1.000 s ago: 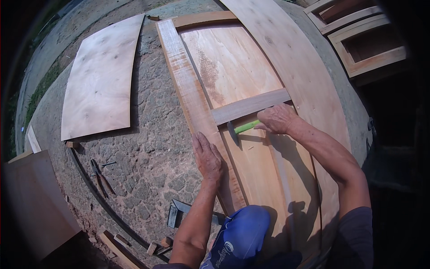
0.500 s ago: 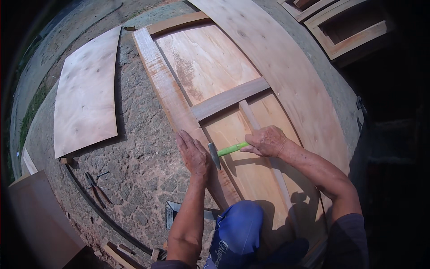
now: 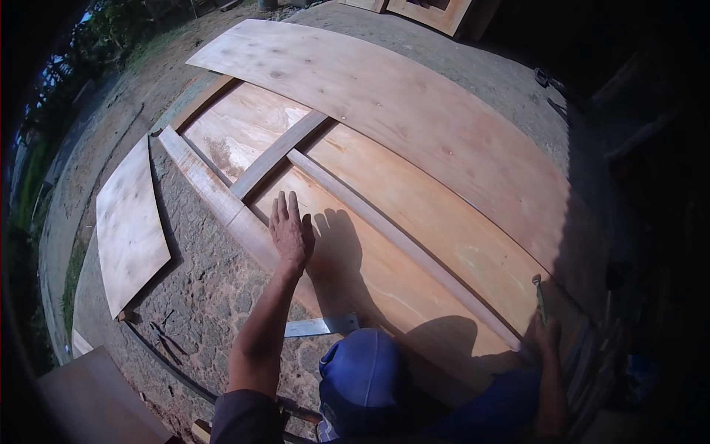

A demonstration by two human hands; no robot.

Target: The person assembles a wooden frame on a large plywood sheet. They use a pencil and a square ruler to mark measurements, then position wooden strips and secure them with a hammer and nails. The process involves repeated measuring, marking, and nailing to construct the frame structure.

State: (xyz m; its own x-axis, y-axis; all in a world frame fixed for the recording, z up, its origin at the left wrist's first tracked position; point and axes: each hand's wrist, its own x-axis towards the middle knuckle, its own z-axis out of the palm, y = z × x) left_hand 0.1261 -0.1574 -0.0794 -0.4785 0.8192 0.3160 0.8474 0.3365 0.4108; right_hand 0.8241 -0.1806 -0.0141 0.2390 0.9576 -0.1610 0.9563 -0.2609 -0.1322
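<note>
My left hand (image 3: 291, 231) lies flat, fingers spread, on the near side rail of a wooden door frame (image 3: 211, 191) laid on the ground. Thin plywood panels (image 3: 414, 244) fill the frame, split by a cross rail (image 3: 275, 153) and a long centre strip (image 3: 399, 243). My right hand (image 3: 546, 337) is far at the lower right edge of the frame, shut on a green-handled tool (image 3: 541, 300) that points up. A big loose plywood sheet (image 3: 384, 103) lies over the far side of the frame.
A smaller plywood sheet (image 3: 129, 226) lies on the stone ground at the left. A metal square (image 3: 322, 325) rests near my blue cap brim (image 3: 360, 374). Pliers (image 3: 164, 337) lie on the stones. Other wooden frames (image 3: 433, 9) stand at the top.
The view has swung so the frame now runs diagonally. My right hand has pulled the green tool away from the centre strip to the lower right. My left hand stays on the side rail.
</note>
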